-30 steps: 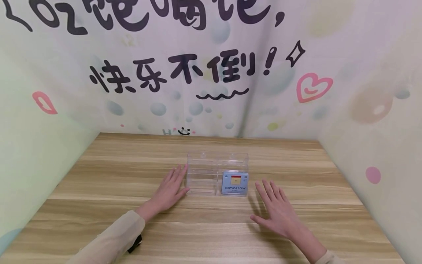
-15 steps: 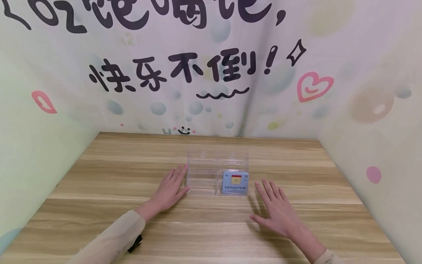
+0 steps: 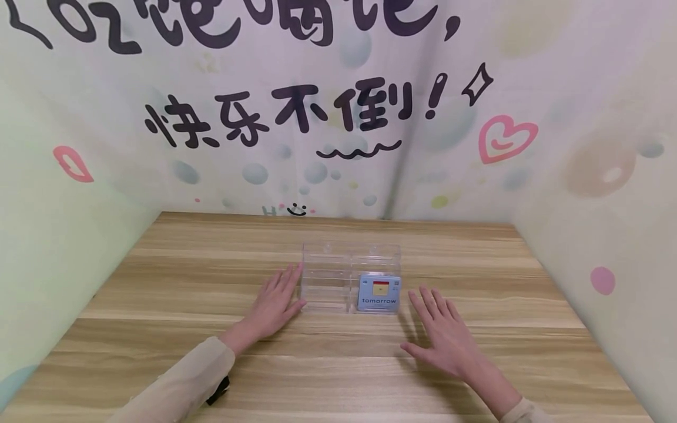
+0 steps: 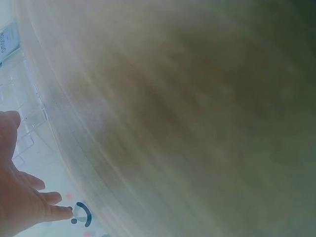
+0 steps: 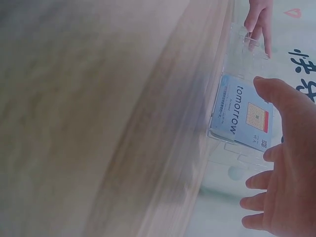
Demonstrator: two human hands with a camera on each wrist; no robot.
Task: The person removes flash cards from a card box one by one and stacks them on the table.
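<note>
A clear plastic rack [image 3: 326,285] with two columns of compartments stands upright on the wooden table. Its lower right compartment holds a light blue card or booklet [image 3: 379,294] printed "tomorrow", also visible in the right wrist view; its exact kind cannot be told. Against the rack's left side lies the left hand [image 3: 271,302], fingers straight, fingertips and thumb at its edge; whether they touch it is hard to tell. To the right of the rack, a small gap away, the right hand [image 3: 446,338] has its fingers spread and holds nothing.
A small black object [image 3: 218,390] lies partly under the left sleeve [image 3: 177,382]. The wooden table [image 3: 328,376] meets a printed fabric wall [image 3: 243,194] at the back, with pale walls on both sides.
</note>
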